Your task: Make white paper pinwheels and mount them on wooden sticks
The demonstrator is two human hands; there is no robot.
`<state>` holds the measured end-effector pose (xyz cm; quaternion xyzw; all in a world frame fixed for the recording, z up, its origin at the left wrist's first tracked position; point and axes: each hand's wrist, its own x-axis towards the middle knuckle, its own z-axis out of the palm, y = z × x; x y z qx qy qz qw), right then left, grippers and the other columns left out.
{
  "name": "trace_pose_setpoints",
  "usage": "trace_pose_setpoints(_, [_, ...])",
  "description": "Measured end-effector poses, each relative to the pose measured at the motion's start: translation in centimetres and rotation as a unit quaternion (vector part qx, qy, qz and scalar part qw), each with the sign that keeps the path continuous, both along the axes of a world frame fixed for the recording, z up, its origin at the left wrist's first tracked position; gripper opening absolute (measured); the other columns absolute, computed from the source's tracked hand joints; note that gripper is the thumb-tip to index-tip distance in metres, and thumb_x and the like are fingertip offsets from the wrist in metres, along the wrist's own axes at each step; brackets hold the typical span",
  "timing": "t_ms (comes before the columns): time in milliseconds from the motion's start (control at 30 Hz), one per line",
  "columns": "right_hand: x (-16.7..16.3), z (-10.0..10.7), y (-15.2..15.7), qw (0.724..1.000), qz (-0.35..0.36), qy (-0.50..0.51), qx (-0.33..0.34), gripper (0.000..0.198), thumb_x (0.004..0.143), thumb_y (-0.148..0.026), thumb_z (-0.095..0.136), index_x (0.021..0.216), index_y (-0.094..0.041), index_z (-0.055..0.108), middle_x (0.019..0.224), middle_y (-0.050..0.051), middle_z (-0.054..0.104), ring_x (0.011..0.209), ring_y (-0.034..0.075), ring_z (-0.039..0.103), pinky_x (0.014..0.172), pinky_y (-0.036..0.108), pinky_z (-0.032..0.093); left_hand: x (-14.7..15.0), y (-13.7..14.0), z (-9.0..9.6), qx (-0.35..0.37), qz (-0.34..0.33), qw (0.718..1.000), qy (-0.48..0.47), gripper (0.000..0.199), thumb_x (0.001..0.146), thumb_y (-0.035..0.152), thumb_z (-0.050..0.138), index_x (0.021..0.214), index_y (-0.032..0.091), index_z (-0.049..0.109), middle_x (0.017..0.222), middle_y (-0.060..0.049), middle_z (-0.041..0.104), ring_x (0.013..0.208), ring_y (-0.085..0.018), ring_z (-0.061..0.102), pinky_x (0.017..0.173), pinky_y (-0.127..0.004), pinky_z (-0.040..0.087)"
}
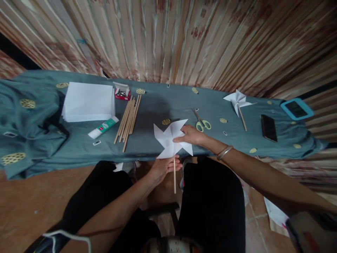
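A white paper pinwheel (168, 138) on a wooden stick (174, 179) is held at the table's front edge, over my lap. My right hand (191, 136) is closed on it, the thumb pressing the paper near the centre and the fingers partly behind a blade. From below, my left hand (164, 168) supports the pinwheel, its fingers curled behind the stick; the thumb is hidden under the paper. Scissors (202, 123) with pale green handles lie just beyond my right hand. Farther right rests a second pinwheel (237, 102) on its own stick (242, 119).
On the grey-green tablecloth (150, 109) lie a stack of white paper (89, 102), a small red box (122, 92) of metal pieces, several wooden sticks (127, 121) and a glue stick (103, 127). A dark phone (269, 127) and a blue-framed device (297, 108) lie at right. A curtain (168, 42) hangs behind.
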<state>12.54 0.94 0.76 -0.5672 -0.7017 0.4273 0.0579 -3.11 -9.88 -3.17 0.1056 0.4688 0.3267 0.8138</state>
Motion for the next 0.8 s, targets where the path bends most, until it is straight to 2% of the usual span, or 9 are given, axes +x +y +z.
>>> trace_pose_setpoints(233, [0.8,-1.4,-0.7,0.979,-0.115,0.153,-0.071,0.033,0.062,-0.042,0.082,0.078,-0.014,0.071,0.074,0.003,0.073,0.066,0.017,0.063,0.058,0.025,0.047,0.0,0.0,0.6,-0.009,0.001,1.000,-0.007,0.017,0.089,0.006,0.054,0.079,0.007,0.068,0.064,-0.005,0.067,0.055,-0.013,0.068,0.057,-0.022,0.056])
trace_pose_setpoints(400, [0.9,-1.5,-1.0,0.957,-0.131,0.248,-0.076,0.044,0.060,-0.048,0.082,0.087,-0.015,0.071,0.086,0.005,0.075,0.078,0.017,0.067,0.073,0.029,0.051,0.2,0.2,1.4,-0.018,0.001,1.000,-0.012,0.021,0.090,0.004,0.050,0.080,0.007,0.068,0.063,-0.005,0.068,0.054,-0.013,0.068,0.055,-0.021,0.056])
trace_pose_setpoints(500, [1.1,-1.3,-1.2,0.945,-0.161,0.275,-0.073,0.048,0.062,-0.053,0.080,0.091,-0.015,0.071,0.087,0.003,0.074,0.074,0.015,0.065,0.070,0.027,0.049,0.3,0.4,1.7,-0.003,-0.001,1.000,-0.010,0.017,0.089,0.005,0.054,0.081,0.006,0.069,0.063,-0.005,0.068,0.054,-0.013,0.068,0.055,-0.021,0.056])
trace_pose_setpoints(667, [1.8,-0.9,-1.5,0.931,-0.219,0.284,-0.062,0.048,0.063,-0.060,0.077,0.080,-0.016,0.068,0.070,-0.001,0.069,0.058,0.011,0.056,0.055,0.023,0.041,0.5,1.2,1.9,0.041,0.013,0.999,0.008,0.007,0.082,0.013,0.066,0.081,0.007,0.069,0.063,-0.005,0.068,0.054,-0.014,0.068,0.054,-0.022,0.056])
trace_pose_setpoints(800, [2.0,-0.5,-1.4,0.914,-0.231,0.325,-0.077,0.048,0.061,-0.057,0.079,0.083,-0.016,0.068,0.071,-0.001,0.068,0.058,0.010,0.055,0.056,0.023,0.041,0.6,2.1,2.0,0.072,0.025,0.997,0.018,0.014,0.075,0.020,0.073,0.080,0.007,0.069,0.063,-0.006,0.069,0.054,-0.015,0.067,0.054,-0.023,0.056])
